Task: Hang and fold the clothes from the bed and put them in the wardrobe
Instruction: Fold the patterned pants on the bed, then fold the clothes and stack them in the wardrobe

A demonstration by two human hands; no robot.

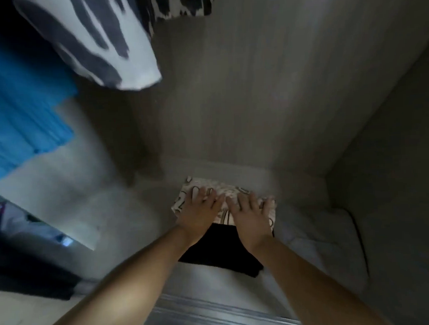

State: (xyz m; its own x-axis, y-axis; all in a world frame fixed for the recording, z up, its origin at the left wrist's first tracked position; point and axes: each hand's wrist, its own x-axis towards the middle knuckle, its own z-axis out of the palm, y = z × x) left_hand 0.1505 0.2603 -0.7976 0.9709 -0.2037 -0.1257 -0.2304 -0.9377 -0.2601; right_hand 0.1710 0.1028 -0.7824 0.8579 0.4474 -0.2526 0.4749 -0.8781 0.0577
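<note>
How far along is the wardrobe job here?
Done: a blue garment and a black-and-white garment hang inside the wardrobe; a folded black garment lies on its floor. In hand: left hand and right hand press a folded patterned garment flat. The bed is out of view.

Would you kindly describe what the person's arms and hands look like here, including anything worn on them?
Both forearms are bare as far as the frame shows, with no sleeves visible. The left hand and right hand wear no gloves; no watch, bracelet or ring can be made out, though the picture is dim and blurred.
</note>
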